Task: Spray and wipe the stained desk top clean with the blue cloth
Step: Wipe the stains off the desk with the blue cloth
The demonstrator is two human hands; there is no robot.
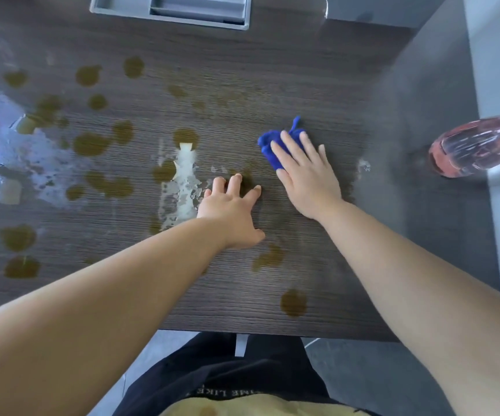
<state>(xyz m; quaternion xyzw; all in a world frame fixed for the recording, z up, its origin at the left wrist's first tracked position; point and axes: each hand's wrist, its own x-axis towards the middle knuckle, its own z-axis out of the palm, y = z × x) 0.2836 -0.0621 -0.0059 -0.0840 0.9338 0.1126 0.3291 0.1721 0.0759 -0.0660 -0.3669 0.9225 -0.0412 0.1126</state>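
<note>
Pressing a crumpled blue cloth [274,145] onto a stained dark wood-grain desk top [272,70].
Right hand [305,178] flat with straight fingers on the cloth, right of centre; left hand [230,211] just beside, fingers spread, touching bare wood, holding nothing. Olive-brown stains [91,144] mostly leftwards; clear spray bottle of pink liquid [473,151] far right.

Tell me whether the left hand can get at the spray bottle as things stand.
Probably not easily. The left hand rests on the desk top, and the right hand, pressing the blue cloth, lies with its forearm between it and the spray bottle off to the right.
</note>
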